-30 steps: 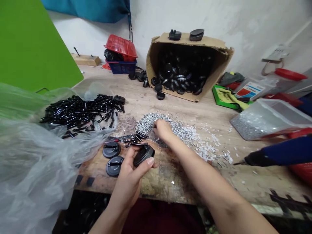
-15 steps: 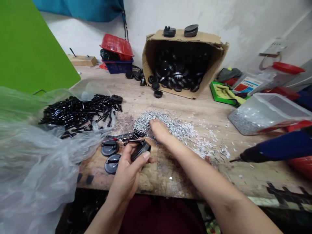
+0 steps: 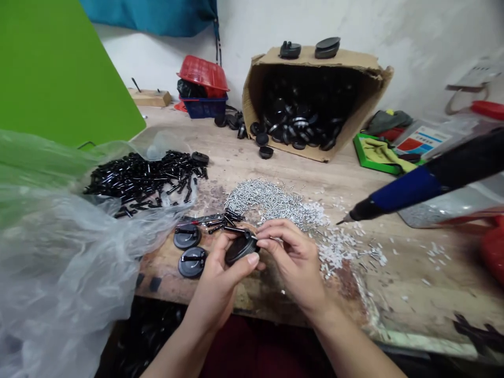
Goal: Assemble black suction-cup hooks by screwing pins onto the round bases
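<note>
My left hand is closed around a round black plastic cap, tilted above the bench, with a black bar-shaped piece at its top. The thumb presses on its ribbed edge. Beside it, my right hand pinches at the cap's upper right edge; a tiny silvery bit, seemingly a metal pin, shows at the fingertips, mostly hidden. Two similar caps, one grey-black cap and a nearer cap, lie left of my hands, each with a black bar across. Behind the hands spreads a pile of metal pins.
Black bar pieces are heaped on a clear plastic bag at left. A cardboard box of black caps lies on its side behind. White bits are scattered at right, under a blue-black power screwdriver. A green panel stands at left.
My right hand has come back from the pin pile to the cap in my left hand. The screwdriver's tip has moved left and up. The whole view has shifted slightly.
</note>
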`<state>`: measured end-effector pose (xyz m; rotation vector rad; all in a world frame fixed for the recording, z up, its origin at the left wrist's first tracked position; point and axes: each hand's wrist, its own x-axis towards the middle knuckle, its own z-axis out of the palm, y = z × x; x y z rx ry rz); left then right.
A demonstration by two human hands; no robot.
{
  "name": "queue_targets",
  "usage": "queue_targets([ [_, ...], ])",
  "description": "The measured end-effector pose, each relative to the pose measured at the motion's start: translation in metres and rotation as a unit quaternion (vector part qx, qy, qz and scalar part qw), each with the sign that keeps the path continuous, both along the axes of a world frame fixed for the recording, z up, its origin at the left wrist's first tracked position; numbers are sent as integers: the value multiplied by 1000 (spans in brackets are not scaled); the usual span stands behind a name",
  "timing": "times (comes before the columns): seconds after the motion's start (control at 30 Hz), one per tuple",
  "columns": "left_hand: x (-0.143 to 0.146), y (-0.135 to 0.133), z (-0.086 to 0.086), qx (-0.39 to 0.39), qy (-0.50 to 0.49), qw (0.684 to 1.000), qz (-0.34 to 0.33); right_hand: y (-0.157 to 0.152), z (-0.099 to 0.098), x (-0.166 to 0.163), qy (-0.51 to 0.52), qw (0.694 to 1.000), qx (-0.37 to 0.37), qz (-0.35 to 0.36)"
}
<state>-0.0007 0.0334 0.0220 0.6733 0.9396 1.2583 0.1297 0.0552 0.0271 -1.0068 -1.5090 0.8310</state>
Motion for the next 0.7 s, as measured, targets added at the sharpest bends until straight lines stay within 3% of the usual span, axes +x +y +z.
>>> queue_targets([
  [0.2, 12, -8, 4, 18, 51, 999, 3, -3, -1, 5, 52, 998, -21, 3],
  [0.5, 27, -17, 6, 87, 174, 981, 24, -18, 8, 20, -80, 995, 61, -28],
  [0.7, 32, -18, -5, 145, 255, 955, 33, -31, 2, 29, -121, 987, 92, -53],
])
